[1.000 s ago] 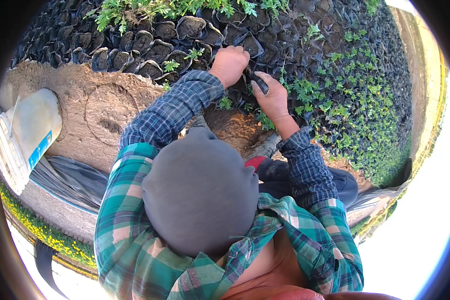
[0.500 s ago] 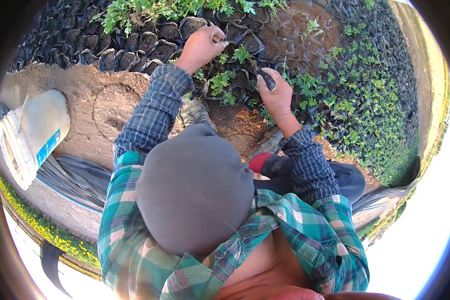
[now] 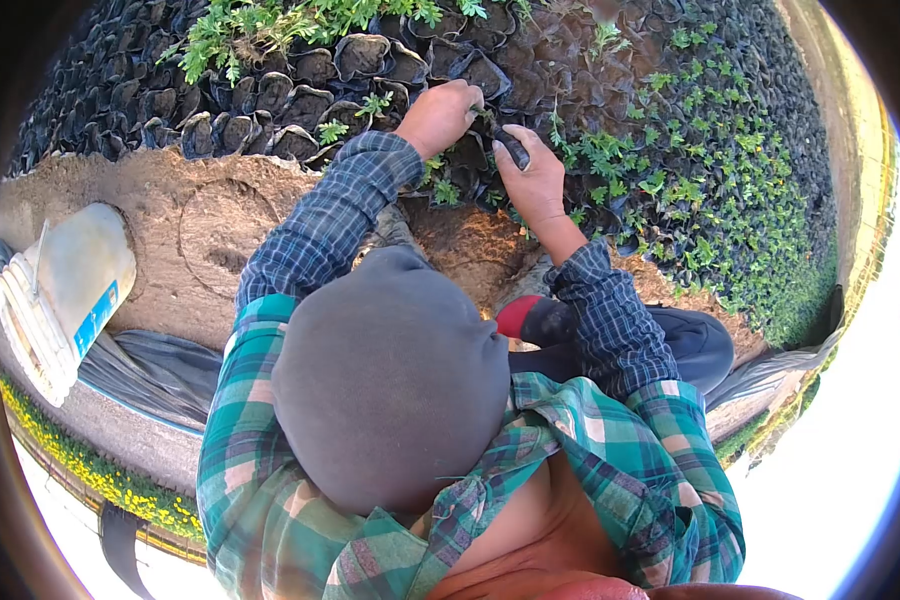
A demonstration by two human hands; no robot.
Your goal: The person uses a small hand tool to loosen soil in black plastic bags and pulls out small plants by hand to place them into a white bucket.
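Bed of black seedling bags (image 3: pixel 670 150) fills the top and right, most with green sprouts. Bare soil (image 3: pixel 170 210) lies left, with a white bucket (image 3: pixel 65 285) on its side.

Left hand (image 3: pixel 438 115) is down on the front-row bags, fingers curled. Can't tell if they pinch anything.

Right hand (image 3: pixel 532 182) is just beside it, fingers closed round a small dark tool (image 3: pixel 513 148) with its tip towards the bag (image 3: pixel 467 152) between the hands.

Risks, as I judge them: the tool tip could tear the thin bag wall or nick a stem because the hands are so close. Leaning in could tip the neighbouring bags.
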